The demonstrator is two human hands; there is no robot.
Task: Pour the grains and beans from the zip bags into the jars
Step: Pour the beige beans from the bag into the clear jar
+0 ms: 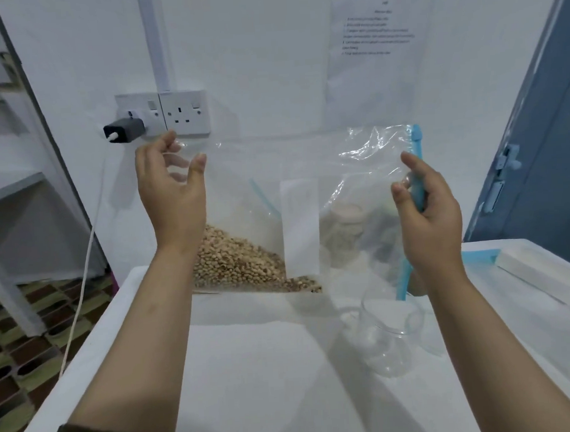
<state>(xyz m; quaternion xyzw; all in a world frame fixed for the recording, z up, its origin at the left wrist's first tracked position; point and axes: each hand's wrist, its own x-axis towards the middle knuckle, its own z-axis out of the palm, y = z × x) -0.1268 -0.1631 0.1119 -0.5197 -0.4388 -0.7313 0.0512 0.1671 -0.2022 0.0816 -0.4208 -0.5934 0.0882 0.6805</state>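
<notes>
Clear plastic zip bag (292, 189) held up sideways over table (252, 366): left hand (171, 192) pinches its bottom corner, right hand (425, 208) grips blue zip strip (417, 162). Beans (243, 264) below left hand; glass jar (390, 335) under right hand.

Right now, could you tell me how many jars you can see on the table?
2: an empty glass jar on the table near the right hand, and a filled jar further back, seen through the zip bag. Others may hide behind it.

White table (252, 366) — bears an empty clear glass jar (390, 335) and, at right, a white flat box (541, 278).
</notes>
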